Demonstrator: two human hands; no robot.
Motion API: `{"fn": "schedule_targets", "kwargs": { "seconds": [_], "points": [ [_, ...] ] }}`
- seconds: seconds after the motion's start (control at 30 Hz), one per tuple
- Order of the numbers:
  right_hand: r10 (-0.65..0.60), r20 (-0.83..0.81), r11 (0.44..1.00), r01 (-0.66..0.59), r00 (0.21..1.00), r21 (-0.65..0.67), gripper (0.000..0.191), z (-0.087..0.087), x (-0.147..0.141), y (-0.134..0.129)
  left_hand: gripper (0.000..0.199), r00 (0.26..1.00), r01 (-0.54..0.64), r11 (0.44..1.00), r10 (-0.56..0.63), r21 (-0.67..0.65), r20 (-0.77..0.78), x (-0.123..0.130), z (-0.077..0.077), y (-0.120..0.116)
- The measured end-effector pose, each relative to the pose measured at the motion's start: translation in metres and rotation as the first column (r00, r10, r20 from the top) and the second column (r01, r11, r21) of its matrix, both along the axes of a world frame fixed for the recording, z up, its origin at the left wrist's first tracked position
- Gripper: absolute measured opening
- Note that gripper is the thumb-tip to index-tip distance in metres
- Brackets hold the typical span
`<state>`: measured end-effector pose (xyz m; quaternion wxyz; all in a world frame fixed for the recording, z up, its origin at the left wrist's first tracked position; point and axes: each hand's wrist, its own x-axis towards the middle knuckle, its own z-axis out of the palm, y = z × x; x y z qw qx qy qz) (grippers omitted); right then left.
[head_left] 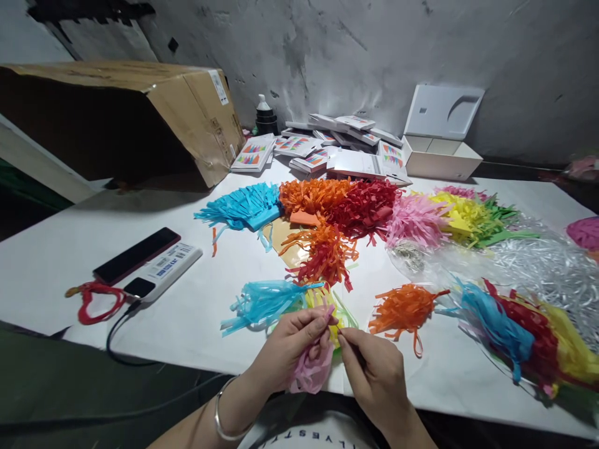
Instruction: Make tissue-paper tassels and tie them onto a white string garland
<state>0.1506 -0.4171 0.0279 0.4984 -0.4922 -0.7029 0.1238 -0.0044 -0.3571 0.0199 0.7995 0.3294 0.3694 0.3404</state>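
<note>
My left hand (292,340) is closed on a pink tissue paper tassel (312,374); its strips hang below the fingers and its twisted top pokes up past the thumb. Fingers pinched together, my right hand (374,365) meets the left one near that top; what it grips is too small to make out. Just beyond both hands lie a light blue tassel (266,302) and a yellow tassel (318,296), partly hidden by my fingers. To the right rests an orange tassel (405,308). Orange and red fringed paper (322,249) is heaped farther back.
Fringed paper piles cross the white table (187,333), from blue (243,206) to yellow (463,218). Finished-looking tassels (510,330) and silver strands (547,268) lie right. A phone (138,252), a power bank (171,271), a cardboard box (201,118), flat packs (355,162) and a white box (442,159) surround them.
</note>
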Motion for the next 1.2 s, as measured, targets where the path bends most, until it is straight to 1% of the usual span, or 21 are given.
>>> {"fn": "schedule_targets", "kwargs": {
  "seconds": [0.17, 0.4, 0.63, 0.73, 0.83, 0.97, 1.2],
  "points": [
    [-0.032, -0.030, 0.999, 0.032, 0.999, -0.019, 0.016, 0.0019, 0.0008, 0.0006, 0.036, 0.999, 0.021, 1.000, -0.022, 0.016, 0.028, -0.0005, -0.0008, 0.0001],
    [-0.034, -0.022, 0.999, 0.033, 0.999, -0.016, 0.016, 0.0026, 0.0004, 0.0006, 0.039, 1.000, 0.011, 0.999, -0.010, 0.049, -0.026, -0.0003, -0.0013, 0.0001],
    [-0.053, -0.013, 0.998, 0.053, 0.999, -0.038, 0.016, 0.0020, 0.0006, 0.0017, 0.039, 1.000, 0.011, 0.999, -0.010, 0.041, -0.018, -0.0002, -0.0010, 0.0007],
    [-0.077, -0.011, 0.996, 0.076, 0.997, -0.054, 0.017, 0.0009, 0.0008, 0.0013, 0.037, 1.000, 0.012, 1.000, -0.012, 0.025, -0.015, -0.0002, -0.0031, 0.0006],
    [-0.090, -0.025, 0.993, 0.088, 0.996, -0.076, 0.018, -0.0017, 0.0007, 0.0010, 0.036, 1.000, 0.007, 0.999, -0.006, 0.038, -0.025, -0.0005, -0.0060, 0.0001],
    [-0.105, -0.015, 0.990, 0.103, 0.994, -0.100, 0.019, -0.0042, 0.0008, 0.0009, 0.033, 1.000, 0.013, 0.999, -0.014, 0.051, 0.013, -0.0011, -0.0077, -0.0006],
    [-0.070, -0.071, 0.994, 0.064, 0.995, -0.090, 0.018, 0.0009, 0.0007, -0.0012, 0.032, 1.000, 0.005, 0.998, -0.005, 0.056, 0.002, -0.0007, -0.0075, -0.0003]
  ]
}}
